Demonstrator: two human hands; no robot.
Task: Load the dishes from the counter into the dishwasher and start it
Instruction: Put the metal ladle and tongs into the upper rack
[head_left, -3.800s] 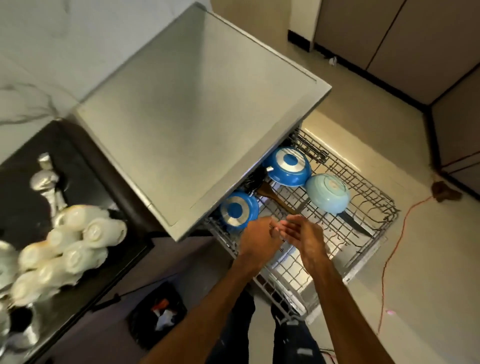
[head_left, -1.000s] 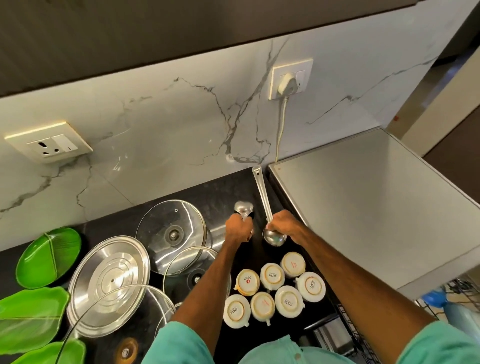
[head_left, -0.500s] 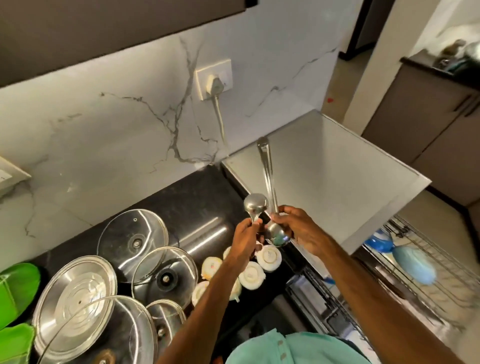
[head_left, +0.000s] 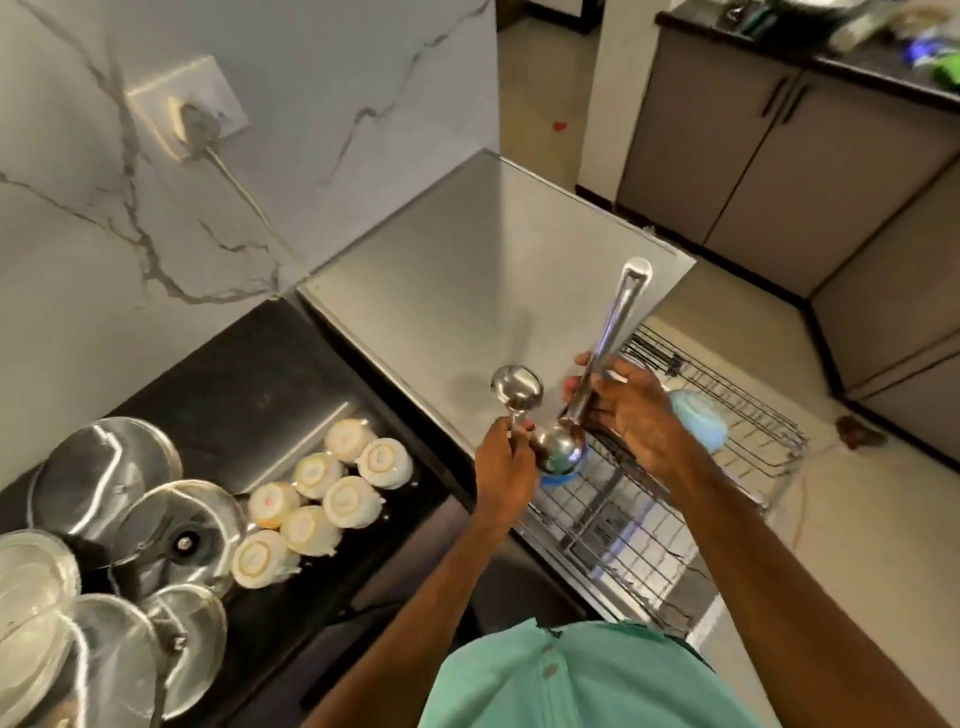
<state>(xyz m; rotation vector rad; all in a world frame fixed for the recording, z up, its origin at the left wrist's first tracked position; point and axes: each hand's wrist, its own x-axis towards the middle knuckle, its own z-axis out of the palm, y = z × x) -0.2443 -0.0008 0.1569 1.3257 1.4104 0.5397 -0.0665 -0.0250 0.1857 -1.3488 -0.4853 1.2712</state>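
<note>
Wearing a teal shirt (head_left: 571, 675), the person stretches both arms out beyond the right edge of the black, glossy desk (head_left: 249, 384). On the desk's near left corner lie round lids (head_left: 104, 478), some brushed steel, some clear glass with dark knobs. Seven white cups (head_left: 311, 499) stand upside down in a cluster near its right edge.

The left hand (head_left: 501, 462) curls its fingers round the short stem of a small ladle (head_left: 517, 387), polished steel, its rounded bowl pointing up above the fist. The right hand (head_left: 634, 410) wraps fingers and thumb round the lower handle of a long ladle (head_left: 613, 332). That handle is flat and shiny, slanting up and away, and its deep, mirror-like bowl hangs low, just beside the left hand's knuckles.

Both ladles are held in the air, over the front edge of the matt steel dishwasher top (head_left: 467, 286) and the pulled-out wire rack (head_left: 753, 457). In the rack a pale blue bowl (head_left: 698, 415) shows behind the right hand, and a blue rim (head_left: 563, 475) peeks out under the long ladle's bowl.

Beyond rises a white marble-veined wall (head_left: 311, 78) with a plugged socket (head_left: 187, 111).
</note>
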